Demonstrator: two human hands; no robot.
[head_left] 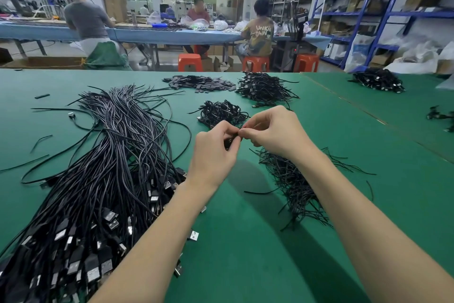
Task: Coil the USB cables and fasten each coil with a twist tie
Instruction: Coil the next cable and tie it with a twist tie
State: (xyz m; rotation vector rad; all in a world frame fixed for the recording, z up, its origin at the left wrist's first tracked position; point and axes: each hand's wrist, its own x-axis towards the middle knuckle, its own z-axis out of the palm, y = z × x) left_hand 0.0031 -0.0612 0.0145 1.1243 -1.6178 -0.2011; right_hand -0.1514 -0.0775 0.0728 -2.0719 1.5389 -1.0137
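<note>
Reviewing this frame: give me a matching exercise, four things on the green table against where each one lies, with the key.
Things:
1. bundle of uncoiled USB cables
2. heap of twist ties
3. small pile of coiled cables
4. flat dark grey pieces

Places:
A. just beyond both hands
B. far side of the table, left of a larger coiled-cable pile
C. under the right forearm
D. left of the left forearm

Pairs: 1-D, 2-C, 3-A, 4-B
</note>
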